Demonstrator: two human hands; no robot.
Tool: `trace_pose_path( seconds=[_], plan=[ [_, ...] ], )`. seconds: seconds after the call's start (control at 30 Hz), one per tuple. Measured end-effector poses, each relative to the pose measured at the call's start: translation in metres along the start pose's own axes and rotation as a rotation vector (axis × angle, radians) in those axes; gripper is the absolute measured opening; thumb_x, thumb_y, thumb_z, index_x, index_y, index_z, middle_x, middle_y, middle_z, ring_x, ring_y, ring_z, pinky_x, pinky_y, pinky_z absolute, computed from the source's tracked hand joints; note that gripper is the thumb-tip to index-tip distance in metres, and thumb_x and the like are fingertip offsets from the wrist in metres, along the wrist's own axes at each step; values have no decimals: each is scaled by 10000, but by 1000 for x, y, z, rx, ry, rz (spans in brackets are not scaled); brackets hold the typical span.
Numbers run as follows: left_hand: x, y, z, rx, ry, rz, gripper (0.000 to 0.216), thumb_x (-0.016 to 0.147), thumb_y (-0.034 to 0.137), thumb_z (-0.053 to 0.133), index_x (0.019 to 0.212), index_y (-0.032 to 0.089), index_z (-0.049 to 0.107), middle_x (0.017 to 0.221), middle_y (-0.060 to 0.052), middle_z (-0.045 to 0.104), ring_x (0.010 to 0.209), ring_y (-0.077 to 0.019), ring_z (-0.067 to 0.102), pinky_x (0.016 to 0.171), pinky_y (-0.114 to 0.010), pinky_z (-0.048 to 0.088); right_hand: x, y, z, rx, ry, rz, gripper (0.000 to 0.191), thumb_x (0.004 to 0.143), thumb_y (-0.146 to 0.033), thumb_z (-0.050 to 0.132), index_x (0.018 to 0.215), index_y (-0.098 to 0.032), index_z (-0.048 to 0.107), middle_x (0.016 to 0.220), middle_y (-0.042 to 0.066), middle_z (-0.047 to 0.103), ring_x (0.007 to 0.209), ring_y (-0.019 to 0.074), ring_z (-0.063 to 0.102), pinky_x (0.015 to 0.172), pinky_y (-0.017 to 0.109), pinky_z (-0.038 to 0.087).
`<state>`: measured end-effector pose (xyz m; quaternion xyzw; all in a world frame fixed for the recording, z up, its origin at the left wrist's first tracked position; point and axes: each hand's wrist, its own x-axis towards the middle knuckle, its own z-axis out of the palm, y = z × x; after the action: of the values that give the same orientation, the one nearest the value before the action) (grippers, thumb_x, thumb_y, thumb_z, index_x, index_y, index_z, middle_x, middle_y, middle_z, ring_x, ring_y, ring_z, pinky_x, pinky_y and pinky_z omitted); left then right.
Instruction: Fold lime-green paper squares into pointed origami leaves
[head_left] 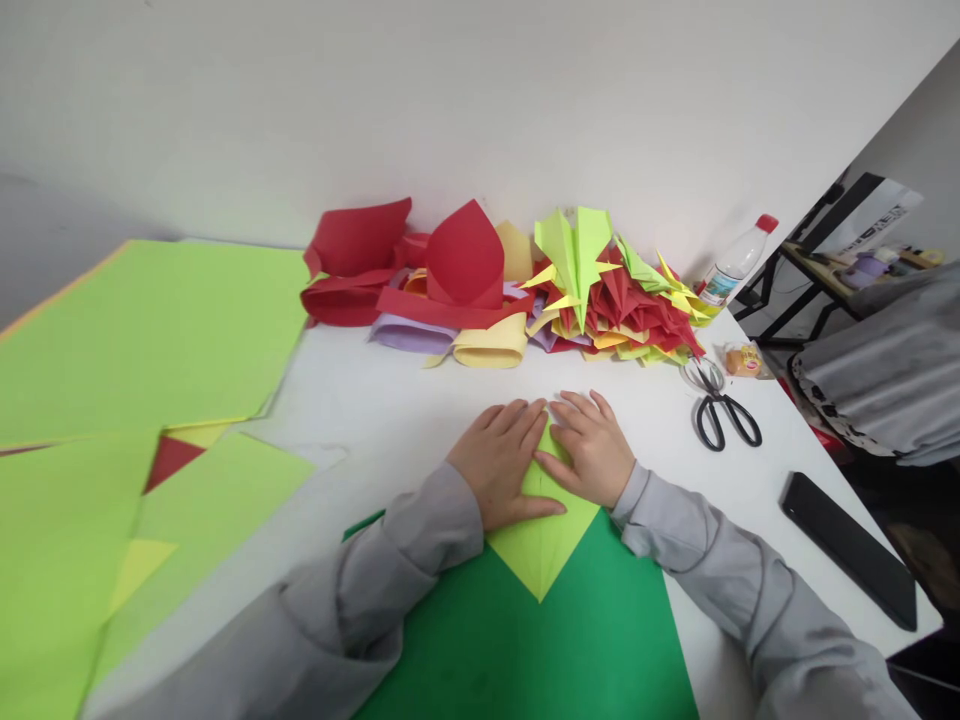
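Note:
A folded sheet of lime-green paper (541,560) lies with one corner pointing toward me, partly on a dark green sheet (547,650). My left hand (504,465) rests flat on its left side, fingers stretched forward and thumb out to the right. On the right side lies my right hand (591,450), its fingers spread and pressing on the paper near the far end. The fingertips of both hands almost meet there. A faint crease runs down the paper's middle. Its far tip is mostly covered by my fingers.
Large lime-green sheets (165,340) cover the left side. Curled red paper pieces (465,255) and a pile of folded paper shapes (622,300) stand along the wall. To the right are black-handled scissors (724,405), a bottle (739,262), a wrapped snack (744,360) and a black phone (847,548).

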<state>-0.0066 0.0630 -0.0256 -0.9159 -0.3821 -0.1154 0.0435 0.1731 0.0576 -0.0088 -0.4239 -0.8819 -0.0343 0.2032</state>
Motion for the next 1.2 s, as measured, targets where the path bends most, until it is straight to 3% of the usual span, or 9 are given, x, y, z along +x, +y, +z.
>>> trace_pose_path(
  seconds=[0.37,0.7,1.07,1.2],
  plan=[
    [2,1,-7,-9,-8,-10,1039,664,848,418,1306,35,497,1396,-228,458,1249,-384,421,1016,-473,303,-8,-2,-3,23,30,-17,293,878,-396,525,907,-163,702,1171,115,655,1220,277,494,1079,507,292],
    [0,1,-7,-7,43,6,890,720,747,481,1283,60,524,1381,-216,475,1236,-370,432,1018,-470,318,-37,-8,-14,78,112,-73,252,869,-381,567,851,-157,682,1117,115,679,1189,275,530,1061,498,328],
    [-1,0,-5,7,21,24,912,727,788,435,1317,96,506,1386,-235,453,1231,-404,422,994,-501,324,-50,-10,-18,117,127,-78,208,866,-342,581,871,-155,672,1102,101,689,1164,277,551,1049,503,351],
    [-2,1,-2,3,46,30,928,750,789,383,1308,56,499,1393,-249,441,1240,-398,416,1003,-505,313,-47,-12,-18,125,141,-85,172,881,-281,544,853,-163,666,1082,87,697,1163,264,553,1052,495,348]
  ],
)
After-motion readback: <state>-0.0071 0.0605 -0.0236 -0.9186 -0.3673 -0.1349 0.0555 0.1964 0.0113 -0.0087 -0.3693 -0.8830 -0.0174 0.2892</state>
